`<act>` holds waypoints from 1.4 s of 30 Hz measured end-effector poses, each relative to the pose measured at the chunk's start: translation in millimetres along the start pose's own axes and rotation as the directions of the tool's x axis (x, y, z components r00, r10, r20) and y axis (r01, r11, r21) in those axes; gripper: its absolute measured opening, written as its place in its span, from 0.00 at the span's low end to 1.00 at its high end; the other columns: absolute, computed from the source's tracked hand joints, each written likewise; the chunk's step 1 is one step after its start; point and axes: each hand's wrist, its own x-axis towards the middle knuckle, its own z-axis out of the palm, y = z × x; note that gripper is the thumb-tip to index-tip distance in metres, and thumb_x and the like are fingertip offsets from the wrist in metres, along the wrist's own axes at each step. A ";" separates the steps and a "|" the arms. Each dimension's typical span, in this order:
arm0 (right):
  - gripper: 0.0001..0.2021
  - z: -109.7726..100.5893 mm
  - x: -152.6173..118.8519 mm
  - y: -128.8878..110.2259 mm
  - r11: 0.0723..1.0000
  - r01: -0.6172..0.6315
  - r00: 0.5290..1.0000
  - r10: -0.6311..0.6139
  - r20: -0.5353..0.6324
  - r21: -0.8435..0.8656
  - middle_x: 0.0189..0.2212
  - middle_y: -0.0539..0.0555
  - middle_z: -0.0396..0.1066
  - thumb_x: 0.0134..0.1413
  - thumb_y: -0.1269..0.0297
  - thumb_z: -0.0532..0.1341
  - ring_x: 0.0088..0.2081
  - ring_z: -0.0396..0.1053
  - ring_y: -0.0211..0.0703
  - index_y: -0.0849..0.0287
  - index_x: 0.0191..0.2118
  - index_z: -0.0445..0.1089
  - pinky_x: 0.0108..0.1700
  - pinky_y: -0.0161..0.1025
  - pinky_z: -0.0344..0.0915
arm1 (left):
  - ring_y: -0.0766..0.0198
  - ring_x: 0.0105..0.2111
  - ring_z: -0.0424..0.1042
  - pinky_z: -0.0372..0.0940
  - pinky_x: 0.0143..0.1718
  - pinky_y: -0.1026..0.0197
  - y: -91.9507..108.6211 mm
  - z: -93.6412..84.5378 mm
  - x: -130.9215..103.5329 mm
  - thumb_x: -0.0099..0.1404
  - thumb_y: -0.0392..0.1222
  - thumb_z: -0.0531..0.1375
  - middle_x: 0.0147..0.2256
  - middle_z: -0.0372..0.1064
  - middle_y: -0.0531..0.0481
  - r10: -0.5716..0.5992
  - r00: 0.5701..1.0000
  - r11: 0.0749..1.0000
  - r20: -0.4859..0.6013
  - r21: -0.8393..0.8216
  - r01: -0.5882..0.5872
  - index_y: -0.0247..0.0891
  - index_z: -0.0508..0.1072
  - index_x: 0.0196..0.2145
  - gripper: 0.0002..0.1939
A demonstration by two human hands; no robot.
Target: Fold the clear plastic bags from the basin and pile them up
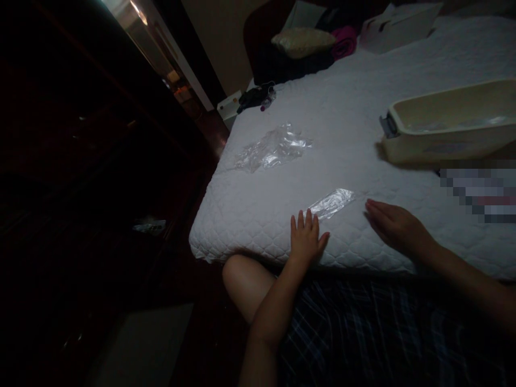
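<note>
A flattened, folded piece of clear plastic [332,203] lies on the white quilted bed cover [258,215], looking like a bag. My left hand [305,239] rests at its near left end, palm down with the fingers spread and nothing held. To the right of the plastic is my right hand [397,228], its fingers stretched out side by side and apart from it, and I see nothing in it. Farther back on the bed, a second crumpled sheet of clear plastic [278,148] is spread loosely.
A cream plastic bin [443,148] with a grey latch stands on the bed at right, beside a blurred-out item [484,193]. At the back are a white box [397,32], a pillow [304,43] and a rolled pink cloth [344,43]. Dark furniture fills the left.
</note>
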 end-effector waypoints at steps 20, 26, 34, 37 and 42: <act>0.19 36.0 21.2 -32.5 0.931 0.037 0.999 -0.033 -0.017 0.363 0.46 0.58 0.74 0.49 0.77 0.53 0.48 0.71 0.48 0.59 0.44 0.74 0.50 0.49 0.69 | 0.56 0.51 0.70 0.67 0.50 0.53 -18.1 1.3 12.6 0.68 0.35 0.54 0.48 0.73 0.41 0.161 0.969 0.980 -0.189 -0.082 -0.179 0.35 0.71 0.49 0.13; 0.17 36.2 18.7 -29.8 0.903 0.096 0.995 -0.081 -0.052 0.419 0.43 0.57 0.75 0.48 0.79 0.54 0.45 0.72 0.46 0.59 0.41 0.73 0.47 0.47 0.71 | 0.56 0.56 0.67 0.69 0.50 0.51 -23.1 22.2 31.0 0.67 0.34 0.56 0.52 0.70 0.40 0.222 0.932 0.932 -0.286 -0.218 -0.289 0.37 0.70 0.50 0.14; 0.17 31.3 20.2 -32.4 0.921 0.096 0.993 -0.062 -0.103 0.378 0.45 0.61 0.74 0.50 0.77 0.55 0.45 0.72 0.49 0.59 0.45 0.72 0.44 0.47 0.71 | 0.58 0.54 0.68 0.67 0.53 0.50 -14.1 24.6 33.8 0.68 0.36 0.56 0.49 0.73 0.44 0.267 0.944 0.891 -0.196 -0.322 -0.319 0.37 0.72 0.48 0.12; 0.19 31.4 20.6 -32.1 0.929 0.067 0.995 -0.034 -0.097 0.363 0.47 0.62 0.72 0.50 0.77 0.55 0.47 0.71 0.49 0.60 0.48 0.71 0.46 0.49 0.70 | 0.57 0.53 0.69 0.66 0.54 0.51 -13.9 22.4 32.9 0.69 0.36 0.54 0.49 0.73 0.44 0.219 0.960 0.882 -0.176 -0.384 -0.272 0.37 0.71 0.49 0.13; 0.18 32.7 22.1 -32.4 0.933 0.043 0.998 -0.022 -0.064 0.357 0.44 0.61 0.74 0.51 0.76 0.55 0.45 0.72 0.49 0.60 0.48 0.71 0.46 0.49 0.71 | 0.58 0.52 0.70 0.66 0.54 0.51 -15.0 25.3 31.4 0.67 0.33 0.55 0.50 0.73 0.44 0.106 0.980 0.833 -0.167 -0.524 -0.179 0.37 0.70 0.51 0.15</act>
